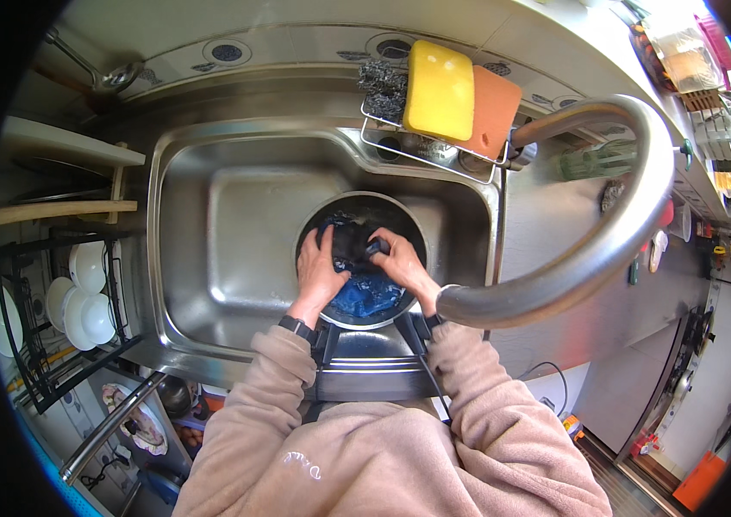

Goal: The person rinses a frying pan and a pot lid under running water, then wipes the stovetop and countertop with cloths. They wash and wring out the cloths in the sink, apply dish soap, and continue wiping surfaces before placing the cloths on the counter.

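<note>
A round metal pan [416, 223] sits in the stainless steel sink [262, 187], with water and blue cloth [369, 294] inside it. My left hand [321, 268] is over the pan's left side, fingers spread on dark, wet material that looks like cloth. At the pan's right side, my right hand [399, 262] has thumb and fingers closed on a bunch of dark cloth [375, 247]. Under the water, the lower part of the cloth is partly hidden.
The curved steel faucet [650, 194] arches over the right side, its end close to my right wrist. Behind the pan, a wire rack [430, 155] holds a yellow sponge [441, 90], an orange sponge [495, 110] and steel wool [381, 90]. White bowls [89, 316] stand in a black rack at left.
</note>
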The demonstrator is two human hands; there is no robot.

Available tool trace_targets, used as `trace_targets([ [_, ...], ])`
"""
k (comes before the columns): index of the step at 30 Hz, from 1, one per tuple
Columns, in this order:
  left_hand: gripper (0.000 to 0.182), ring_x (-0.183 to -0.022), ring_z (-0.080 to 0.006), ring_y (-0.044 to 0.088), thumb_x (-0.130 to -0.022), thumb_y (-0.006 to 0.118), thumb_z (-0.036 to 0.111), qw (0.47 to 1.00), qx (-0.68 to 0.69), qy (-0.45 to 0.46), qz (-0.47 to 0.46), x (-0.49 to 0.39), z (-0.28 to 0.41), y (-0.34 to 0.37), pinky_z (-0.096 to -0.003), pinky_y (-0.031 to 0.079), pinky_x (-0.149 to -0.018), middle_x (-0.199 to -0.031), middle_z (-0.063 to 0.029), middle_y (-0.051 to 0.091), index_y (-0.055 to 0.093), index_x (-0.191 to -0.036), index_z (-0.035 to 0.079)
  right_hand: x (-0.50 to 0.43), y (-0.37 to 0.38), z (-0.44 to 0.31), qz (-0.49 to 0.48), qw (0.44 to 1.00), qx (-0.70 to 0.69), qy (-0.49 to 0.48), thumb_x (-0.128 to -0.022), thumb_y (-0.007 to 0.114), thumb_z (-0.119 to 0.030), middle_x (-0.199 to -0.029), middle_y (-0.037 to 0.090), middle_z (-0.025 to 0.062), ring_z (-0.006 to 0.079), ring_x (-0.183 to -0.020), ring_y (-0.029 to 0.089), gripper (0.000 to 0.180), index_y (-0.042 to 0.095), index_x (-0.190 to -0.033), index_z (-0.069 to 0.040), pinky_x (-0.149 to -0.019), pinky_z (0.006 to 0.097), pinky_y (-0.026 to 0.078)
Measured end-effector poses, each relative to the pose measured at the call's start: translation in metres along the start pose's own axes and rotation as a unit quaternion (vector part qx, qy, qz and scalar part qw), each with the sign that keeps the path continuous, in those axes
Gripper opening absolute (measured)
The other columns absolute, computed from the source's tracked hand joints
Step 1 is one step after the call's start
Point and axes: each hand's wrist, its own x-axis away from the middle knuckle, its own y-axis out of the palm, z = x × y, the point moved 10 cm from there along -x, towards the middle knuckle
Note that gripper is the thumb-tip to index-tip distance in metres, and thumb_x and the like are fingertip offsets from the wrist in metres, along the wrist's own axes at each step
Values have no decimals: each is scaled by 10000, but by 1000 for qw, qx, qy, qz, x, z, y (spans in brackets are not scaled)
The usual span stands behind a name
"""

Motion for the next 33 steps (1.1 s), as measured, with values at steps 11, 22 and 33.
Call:
trace_targets([
  [11,486,-1048,-122,553,-731,631,-8,866,488,-4,-104,5,78,-30,-269,399,-974,-1123,-40,614,568,-1212,30,66,-1,40,26,879,-385,280,-838,677,-405,-1260,504,206,336,-1202,460,700,386,-1371,-57,-963,513,405],
  [22,345,-1032,-160,562,-911,434,267,678,706,-182,-88,44,51,-13,-307,419,-942,-1102,-73,612,576,-1107,21,37,60,55,-34,759,-601,250,-898,588,-435,-1157,625,149,246,-999,632,491,565,-1189,-40,-893,450,502],
  [33,637,-1060,-229,555,-960,268,482,889,338,-263,-161,23,4,43,-351,420,-903,-1159,-167,589,543,-1198,-41,84,69,-28,-270,689,-624,251,-926,585,-265,-1235,562,145,319,-1141,542,410,490,-1286,-94,-916,573,448],
])
